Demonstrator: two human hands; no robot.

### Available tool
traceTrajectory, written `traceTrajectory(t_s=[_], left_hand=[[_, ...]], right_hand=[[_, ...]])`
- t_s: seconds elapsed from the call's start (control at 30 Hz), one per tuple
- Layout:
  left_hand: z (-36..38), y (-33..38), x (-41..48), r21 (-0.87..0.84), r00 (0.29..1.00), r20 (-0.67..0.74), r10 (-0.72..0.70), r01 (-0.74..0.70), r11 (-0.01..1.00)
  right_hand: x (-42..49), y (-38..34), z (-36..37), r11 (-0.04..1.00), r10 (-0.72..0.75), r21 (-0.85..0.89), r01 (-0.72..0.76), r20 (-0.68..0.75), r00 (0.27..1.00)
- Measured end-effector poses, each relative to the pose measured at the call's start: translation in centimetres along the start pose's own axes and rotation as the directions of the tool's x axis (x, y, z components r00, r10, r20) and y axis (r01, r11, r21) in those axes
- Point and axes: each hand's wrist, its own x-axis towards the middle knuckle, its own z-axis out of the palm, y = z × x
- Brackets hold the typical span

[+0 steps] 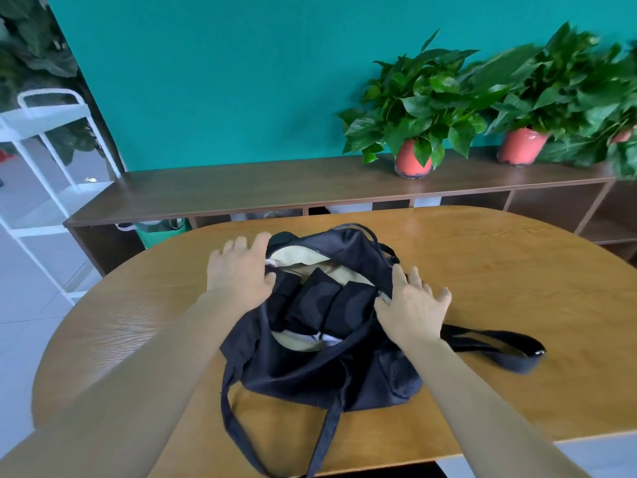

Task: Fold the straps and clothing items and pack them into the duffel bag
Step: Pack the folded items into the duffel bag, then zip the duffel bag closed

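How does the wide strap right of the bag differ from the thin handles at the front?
The wide strap lies flat on the table, right of the bag; the thin handles trail forward to the table's near edge. The strap is broader, the handles narrower loops. Both are black, outside the bag.

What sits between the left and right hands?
In the head view, the open mouth of the duffel bag: folded black items on its pale lining. The left hand and right hand rest on opposite rims.
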Motion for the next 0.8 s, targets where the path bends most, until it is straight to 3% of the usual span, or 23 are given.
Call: traceTrajectory(t_s=[0.2,0.4,0.6,0.7,0.8], left_hand=[[1.8,-0.7,0.7,-0.033,0.996,0.068,0.060,-0.058,0.998],[2.4,-1.7,-0.4,0.035,0.993,0.116,-0.004,0.000,0.999],[2.9,-2.2,-1.8,0.017,0.988,0.151,0.020,-0.022,1.000],[2.9,-2.3,-1.5,-0.061,0.990,0.144,0.005,0.004,0.998],[2.9,-2.3,-1.4,-0.112,0.989,0.148,-0.006,0.023,0.993]], right_hand=[[-1.2,0.5,0.2,0.986,0.087,0.137,-0.094,0.057,0.995],[2.0,0.7,0.0,0.988,-0.007,0.153,0.007,-0.001,1.000],[4.0,0.4,0.0,0.984,-0.116,0.134,0.117,-0.016,0.993],[1.6,-1.8,-0.2,0.958,-0.278,0.028,0.284,-0.132,0.952],[-1.6,-5.6,0.2,0.826,-0.559,-0.074,0.559,0.025,0.829]])
